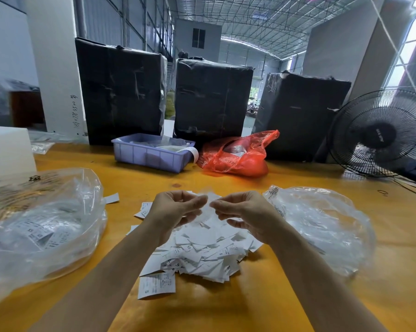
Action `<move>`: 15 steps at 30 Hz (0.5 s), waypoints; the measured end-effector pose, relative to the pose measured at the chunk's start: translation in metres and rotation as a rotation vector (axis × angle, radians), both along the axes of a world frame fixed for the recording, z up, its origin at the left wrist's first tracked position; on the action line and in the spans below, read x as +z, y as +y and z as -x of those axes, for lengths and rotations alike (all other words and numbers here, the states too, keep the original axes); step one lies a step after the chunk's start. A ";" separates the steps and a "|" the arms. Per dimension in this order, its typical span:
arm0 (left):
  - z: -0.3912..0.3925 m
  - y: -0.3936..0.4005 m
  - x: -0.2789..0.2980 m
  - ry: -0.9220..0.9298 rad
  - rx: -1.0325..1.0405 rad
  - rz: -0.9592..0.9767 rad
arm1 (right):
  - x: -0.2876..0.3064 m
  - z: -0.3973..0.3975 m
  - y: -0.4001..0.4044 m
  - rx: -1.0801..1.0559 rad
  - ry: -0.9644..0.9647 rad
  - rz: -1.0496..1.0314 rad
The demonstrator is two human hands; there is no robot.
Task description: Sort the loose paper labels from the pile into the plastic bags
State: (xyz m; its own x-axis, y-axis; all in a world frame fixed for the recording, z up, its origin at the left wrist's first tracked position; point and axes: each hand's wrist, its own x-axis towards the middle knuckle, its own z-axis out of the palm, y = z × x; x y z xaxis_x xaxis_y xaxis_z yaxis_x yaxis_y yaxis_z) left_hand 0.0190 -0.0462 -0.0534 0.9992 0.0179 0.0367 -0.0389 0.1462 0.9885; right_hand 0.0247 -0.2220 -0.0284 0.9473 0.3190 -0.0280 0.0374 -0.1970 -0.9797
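Note:
A heap of loose white paper labels (202, 255) lies on the yellow table (226, 307) in front of me. Both my hands hover above its far side. My left hand (176, 212) and my right hand (245, 212) have curled fingers that pinch a white label (210, 200) between them; the label is blurred. A clear plastic bag (41, 224) with printed labels inside lies at the left. A second clear plastic bag (322, 226) lies at the right, close to my right wrist.
At the back stand a lilac plastic tray (149, 154), a red plastic bag (238, 154) and three black wrapped boxes (211, 97). A black fan (379, 133) stands at the far right. A white block (8, 149) sits at the left edge.

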 end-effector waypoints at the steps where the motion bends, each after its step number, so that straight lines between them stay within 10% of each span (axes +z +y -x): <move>1: 0.000 0.001 0.000 0.001 -0.006 0.003 | 0.000 0.000 0.000 -0.015 -0.009 -0.006; 15: 0.001 -0.004 -0.002 -0.015 0.019 -0.070 | -0.009 -0.008 -0.001 -0.068 -0.167 0.134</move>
State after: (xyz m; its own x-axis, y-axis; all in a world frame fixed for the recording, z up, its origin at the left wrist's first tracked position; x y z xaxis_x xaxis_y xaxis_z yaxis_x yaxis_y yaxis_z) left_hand 0.0182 -0.0502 -0.0554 0.9980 0.0333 0.0538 -0.0562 0.0761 0.9955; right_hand 0.0328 -0.2226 -0.0379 0.9615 0.2582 0.0936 0.1795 -0.3327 -0.9258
